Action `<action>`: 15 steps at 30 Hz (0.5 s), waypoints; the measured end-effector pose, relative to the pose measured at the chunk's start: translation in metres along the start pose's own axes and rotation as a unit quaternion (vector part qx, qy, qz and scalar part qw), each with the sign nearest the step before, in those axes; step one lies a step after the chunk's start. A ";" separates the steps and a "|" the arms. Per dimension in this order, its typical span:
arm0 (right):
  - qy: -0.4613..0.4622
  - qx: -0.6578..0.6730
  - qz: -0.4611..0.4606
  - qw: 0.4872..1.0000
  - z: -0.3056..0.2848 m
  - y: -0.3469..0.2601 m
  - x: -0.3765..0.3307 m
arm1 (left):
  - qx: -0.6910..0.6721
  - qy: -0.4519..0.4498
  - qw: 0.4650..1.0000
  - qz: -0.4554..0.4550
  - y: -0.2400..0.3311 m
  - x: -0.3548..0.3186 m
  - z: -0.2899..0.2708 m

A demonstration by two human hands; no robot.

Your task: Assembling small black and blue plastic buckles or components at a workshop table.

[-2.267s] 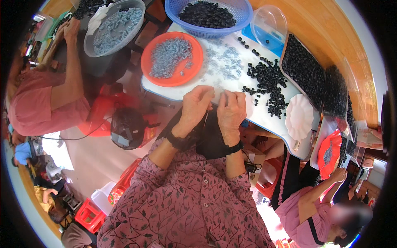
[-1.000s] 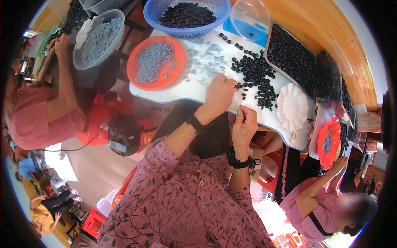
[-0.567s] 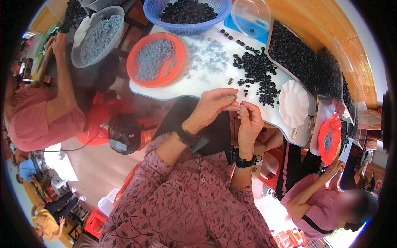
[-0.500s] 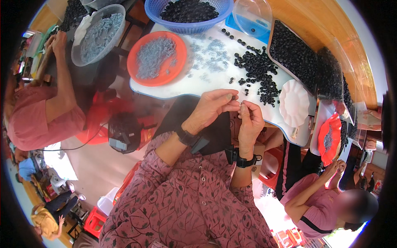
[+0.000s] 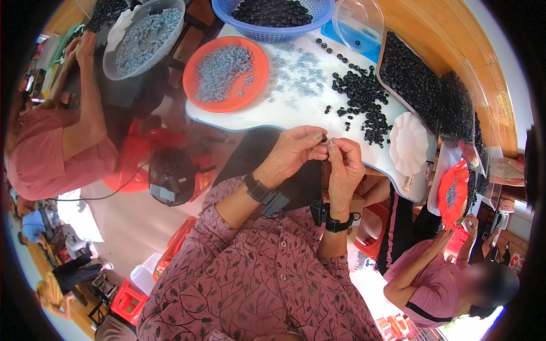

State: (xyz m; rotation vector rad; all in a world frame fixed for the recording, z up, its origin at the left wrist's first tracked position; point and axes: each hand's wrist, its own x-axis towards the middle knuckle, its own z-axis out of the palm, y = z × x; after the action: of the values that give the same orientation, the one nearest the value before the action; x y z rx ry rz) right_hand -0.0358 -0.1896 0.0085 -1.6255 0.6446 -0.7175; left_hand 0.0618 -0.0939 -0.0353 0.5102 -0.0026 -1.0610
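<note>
My left hand [image 5: 291, 152] is closed in a pinch on a small black round part [image 5: 324, 138], held up between thumb and fingertips. Close beside it, my right hand [image 5: 346, 162] pinches something tiny and pale, too small to name, its tip against or very near the black part. Both hands are just off the near edge of the white table [image 5: 227, 117]. Past them lies a loose spread of black round parts [image 5: 364, 94]. An orange-red plate [image 5: 259, 85] holds a heap of small greyish clear pieces [image 5: 222, 71], with more scattered beside it.
A blue basket [image 5: 273, 34] of black parts stands at the far edge, beside a clear tub [image 5: 359, 23]. On the right are a white scalloped dish [image 5: 408, 145], a tray of black parts [image 5: 409, 77] and a red dish [image 5: 446, 196]. Co-workers sit left and right.
The view has shifted slightly, moving the table rightward in the picture. The black part in my left fingers shows more plainly. The right-hand co-worker's hand has moved to the red dish.
</note>
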 end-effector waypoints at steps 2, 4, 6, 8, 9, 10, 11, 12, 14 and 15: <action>-0.006 -0.009 -0.014 1.000 0.001 0.001 0.000 | 0.002 0.006 1.000 0.003 0.000 -0.001 0.001; -0.013 -0.026 -0.038 0.999 0.002 0.003 0.000 | 0.003 0.018 1.000 0.006 0.002 -0.002 0.005; -0.013 -0.040 -0.045 0.998 0.003 0.001 0.000 | 0.014 0.021 1.000 0.010 0.002 -0.003 0.006; -0.013 -0.055 -0.053 0.997 0.003 0.001 0.000 | 0.025 0.025 0.999 0.014 0.002 -0.005 0.006; -0.015 -0.069 -0.060 0.996 0.003 0.002 -0.001 | 0.052 0.039 0.998 0.018 0.002 -0.006 0.007; -0.016 -0.084 -0.068 0.994 0.003 0.002 -0.001 | 0.079 0.053 0.995 0.022 0.002 -0.007 0.008; -0.016 -0.084 -0.068 0.994 0.003 0.002 -0.002 | 0.079 0.053 0.995 0.022 0.001 -0.008 0.008; -0.018 -0.067 -0.052 0.996 0.003 0.001 -0.002 | 0.101 0.053 0.993 0.028 0.001 -0.009 0.007; -0.021 -0.051 -0.035 0.998 0.002 0.002 -0.002 | 0.123 0.052 0.990 0.034 0.002 -0.010 0.005; -0.035 -0.055 -0.025 0.998 -0.001 0.004 -0.001 | 0.139 0.047 0.988 0.039 0.002 -0.010 0.004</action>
State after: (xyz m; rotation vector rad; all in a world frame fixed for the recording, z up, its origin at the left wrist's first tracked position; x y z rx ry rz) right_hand -0.0370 -0.1899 0.0045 -1.7657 0.6038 -0.6682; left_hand 0.0575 -0.0869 -0.0290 0.8069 -0.0875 -0.9631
